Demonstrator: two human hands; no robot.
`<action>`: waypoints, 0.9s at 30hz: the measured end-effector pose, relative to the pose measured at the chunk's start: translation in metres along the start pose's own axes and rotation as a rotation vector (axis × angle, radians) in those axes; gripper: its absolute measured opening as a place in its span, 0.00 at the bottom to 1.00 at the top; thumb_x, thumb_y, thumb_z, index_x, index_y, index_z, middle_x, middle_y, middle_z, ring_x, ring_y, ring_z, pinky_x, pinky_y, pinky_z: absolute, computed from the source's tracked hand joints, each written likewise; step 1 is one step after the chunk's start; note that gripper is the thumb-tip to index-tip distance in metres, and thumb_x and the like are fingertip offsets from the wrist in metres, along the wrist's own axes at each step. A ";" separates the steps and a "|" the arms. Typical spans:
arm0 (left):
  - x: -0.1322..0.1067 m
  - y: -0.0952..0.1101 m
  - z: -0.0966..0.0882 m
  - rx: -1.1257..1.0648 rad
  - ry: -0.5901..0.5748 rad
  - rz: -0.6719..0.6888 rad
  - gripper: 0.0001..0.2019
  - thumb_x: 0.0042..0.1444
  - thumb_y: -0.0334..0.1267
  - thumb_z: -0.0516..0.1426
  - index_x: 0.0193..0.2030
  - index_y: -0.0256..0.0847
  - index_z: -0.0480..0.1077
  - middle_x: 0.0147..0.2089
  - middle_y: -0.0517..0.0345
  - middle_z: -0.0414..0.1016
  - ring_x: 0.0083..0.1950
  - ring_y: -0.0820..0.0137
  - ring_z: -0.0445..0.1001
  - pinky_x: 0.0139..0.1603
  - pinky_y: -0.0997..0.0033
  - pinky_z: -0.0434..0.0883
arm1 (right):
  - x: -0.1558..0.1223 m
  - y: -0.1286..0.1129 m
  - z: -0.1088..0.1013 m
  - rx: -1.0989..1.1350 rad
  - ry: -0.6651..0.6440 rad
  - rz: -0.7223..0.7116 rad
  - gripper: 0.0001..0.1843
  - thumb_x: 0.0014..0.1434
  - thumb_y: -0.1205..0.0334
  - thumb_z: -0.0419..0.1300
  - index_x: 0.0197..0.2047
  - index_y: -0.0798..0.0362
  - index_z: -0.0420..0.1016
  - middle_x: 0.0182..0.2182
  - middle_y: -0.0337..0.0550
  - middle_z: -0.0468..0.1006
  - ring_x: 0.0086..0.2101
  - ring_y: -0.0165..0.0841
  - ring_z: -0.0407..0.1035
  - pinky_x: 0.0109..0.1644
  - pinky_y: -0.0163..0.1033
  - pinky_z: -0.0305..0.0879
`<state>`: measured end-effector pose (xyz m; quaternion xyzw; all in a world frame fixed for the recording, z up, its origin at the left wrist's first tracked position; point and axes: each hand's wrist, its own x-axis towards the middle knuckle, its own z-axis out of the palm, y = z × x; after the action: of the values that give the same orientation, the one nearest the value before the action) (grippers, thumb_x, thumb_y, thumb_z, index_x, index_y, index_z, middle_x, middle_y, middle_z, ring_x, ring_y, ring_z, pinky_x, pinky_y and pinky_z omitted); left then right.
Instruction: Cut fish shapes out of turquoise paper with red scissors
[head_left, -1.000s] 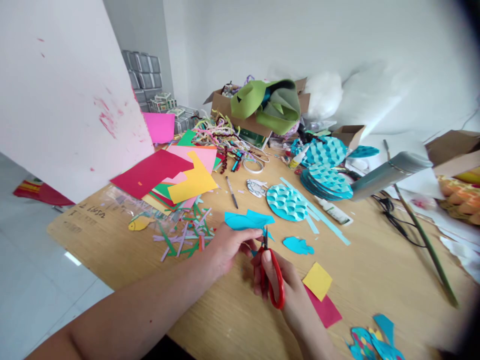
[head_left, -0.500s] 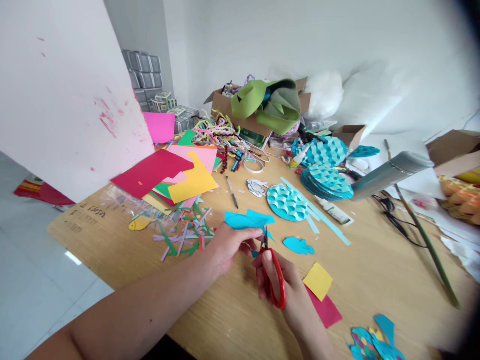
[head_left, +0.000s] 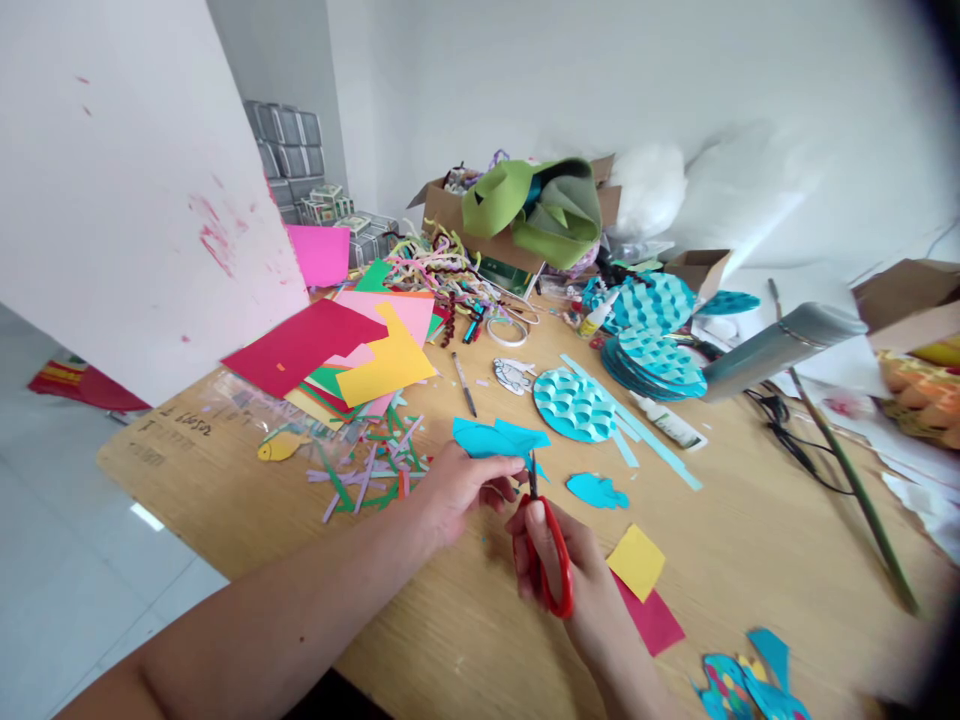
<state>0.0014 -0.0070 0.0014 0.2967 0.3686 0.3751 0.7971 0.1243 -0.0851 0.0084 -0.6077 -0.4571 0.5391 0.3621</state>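
Note:
Between the thumb and fingers of my left hand [head_left: 461,490] is a piece of blue paper [head_left: 499,438], held above the table. My right hand [head_left: 562,560] grips red-handled scissors [head_left: 556,570], their blades pointing away from me at the paper's right edge. The blades look nearly closed. To the right of the paper lies a blue fish cutout [head_left: 598,491]. Beyond it sits a round blue scalloped paper disc [head_left: 574,405], with a white fish drawing [head_left: 514,375] beside it. A yellow paper square [head_left: 636,562] and a red one [head_left: 651,612] lie by my right wrist.
Paper strips [head_left: 367,465] and coloured sheets [head_left: 307,345] cover the left side. A pen [head_left: 463,384], glue bottle [head_left: 670,420], stacked blue discs [head_left: 652,365] and grey cylinder [head_left: 787,350] stand or lie farther off. A long green stick [head_left: 855,490] crosses the right. A white board [head_left: 150,200] rises at left.
A small blue offcut below the paper, by the scissors, is no longer seen there. The blue paper has shifted slightly in my left hand; both hands stay nearly in place.

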 end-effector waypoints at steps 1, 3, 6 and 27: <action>0.000 0.000 0.000 -0.001 0.004 0.002 0.12 0.39 0.40 0.67 0.29 0.35 0.75 0.29 0.56 0.76 0.24 0.76 0.69 0.24 0.74 0.60 | 0.000 0.001 0.000 0.002 0.001 0.005 0.30 0.60 0.33 0.50 0.30 0.54 0.66 0.16 0.33 0.66 0.14 0.25 0.61 0.18 0.29 0.51; 0.000 0.001 0.001 -0.010 0.002 0.007 0.12 0.38 0.39 0.67 0.29 0.35 0.75 0.29 0.56 0.76 0.24 0.76 0.69 0.25 0.74 0.61 | 0.001 0.002 0.001 0.002 0.001 0.004 0.30 0.59 0.32 0.50 0.30 0.54 0.66 0.15 0.33 0.66 0.14 0.25 0.62 0.18 0.30 0.51; -0.001 0.002 0.002 -0.015 0.005 0.011 0.11 0.37 0.39 0.67 0.27 0.35 0.74 0.27 0.57 0.75 0.24 0.76 0.68 0.24 0.74 0.60 | 0.002 0.002 0.001 -0.002 -0.001 -0.001 0.31 0.58 0.31 0.50 0.30 0.54 0.66 0.15 0.33 0.66 0.14 0.25 0.61 0.18 0.30 0.51; -0.001 0.003 0.001 0.037 0.018 0.025 0.10 0.39 0.39 0.66 0.26 0.35 0.74 0.26 0.57 0.75 0.23 0.76 0.67 0.23 0.74 0.61 | 0.000 -0.001 -0.001 -0.031 -0.001 0.011 0.30 0.59 0.32 0.50 0.30 0.54 0.66 0.14 0.32 0.65 0.13 0.24 0.60 0.18 0.29 0.50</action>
<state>0.0005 -0.0061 0.0042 0.3126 0.3792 0.3806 0.7834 0.1252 -0.0847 0.0096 -0.6155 -0.4621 0.5343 0.3494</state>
